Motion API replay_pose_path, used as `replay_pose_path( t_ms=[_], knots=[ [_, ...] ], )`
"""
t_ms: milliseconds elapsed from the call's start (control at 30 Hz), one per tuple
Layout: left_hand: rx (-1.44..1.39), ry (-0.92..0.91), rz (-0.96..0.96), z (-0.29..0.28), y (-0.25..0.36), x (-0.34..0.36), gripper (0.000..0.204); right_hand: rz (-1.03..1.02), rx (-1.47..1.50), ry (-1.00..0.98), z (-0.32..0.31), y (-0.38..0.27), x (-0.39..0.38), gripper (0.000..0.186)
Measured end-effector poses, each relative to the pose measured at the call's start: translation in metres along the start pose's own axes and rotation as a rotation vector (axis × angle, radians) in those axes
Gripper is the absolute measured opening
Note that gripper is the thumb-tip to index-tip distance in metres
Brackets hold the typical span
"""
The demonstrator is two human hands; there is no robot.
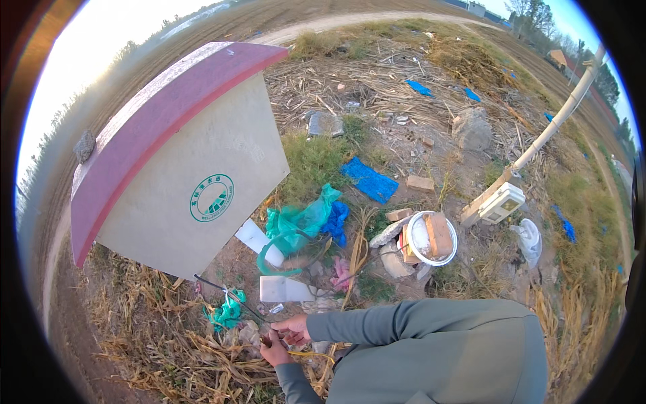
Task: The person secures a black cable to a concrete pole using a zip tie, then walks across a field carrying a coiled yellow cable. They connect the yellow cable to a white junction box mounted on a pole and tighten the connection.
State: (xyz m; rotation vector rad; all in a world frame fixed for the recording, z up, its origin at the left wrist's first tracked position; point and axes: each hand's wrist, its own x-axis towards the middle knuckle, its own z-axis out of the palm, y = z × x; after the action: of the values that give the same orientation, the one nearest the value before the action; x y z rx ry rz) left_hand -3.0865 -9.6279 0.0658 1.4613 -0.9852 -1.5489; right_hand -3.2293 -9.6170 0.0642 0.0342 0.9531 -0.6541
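Low in the head view, my right hand (pixel 292 330) reaches in from the right, fingers closed at the end of a thin black cable (pixel 250 310). The cable runs down to my hands from the lower corner of a pale cabinet (pixel 195 182) with a red-edged roof. Just below, my left hand (pixel 275 351) is closed, close against the right; a small brownish thing shows at its fingers, too small to name. A yellow cord (pixel 311 353) trails right from the hands. Green netting (pixel 227 311) lies around the cable, left of my hands.
Beyond my hands lie white boards (pixel 286 289), green mesh (pixel 296 222) and a blue sheet (pixel 370 180). A white bucket (pixel 453 250) with bricks stands to the right, near a leaning pole (pixel 552 124) carrying a white box (pixel 502 203). Dry stalks (pixel 155 337) cover the ground at left.
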Motion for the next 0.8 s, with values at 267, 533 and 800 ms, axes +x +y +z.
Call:
replay_pose_path(
  t_ms=[267, 533, 800],
  knots=[
    [0.062, 0.004, 0.092, 0.014, -0.009, 0.012, 0.02, -0.235, 0.068, -0.019, -0.006, -0.017, 0.03, 0.021],
    [-0.115, 0.117, -0.025, 0.043, -0.002, -0.012, 0.02, -0.275, 0.181, 0.08, -0.009, -0.015, 0.049, 0.025],
    [-0.081, 0.11, -0.116, 0.046, 0.0, -0.03, 0.01, -0.44, 0.115, -0.036, -0.008, -0.056, 0.007, 0.014]
  ],
)
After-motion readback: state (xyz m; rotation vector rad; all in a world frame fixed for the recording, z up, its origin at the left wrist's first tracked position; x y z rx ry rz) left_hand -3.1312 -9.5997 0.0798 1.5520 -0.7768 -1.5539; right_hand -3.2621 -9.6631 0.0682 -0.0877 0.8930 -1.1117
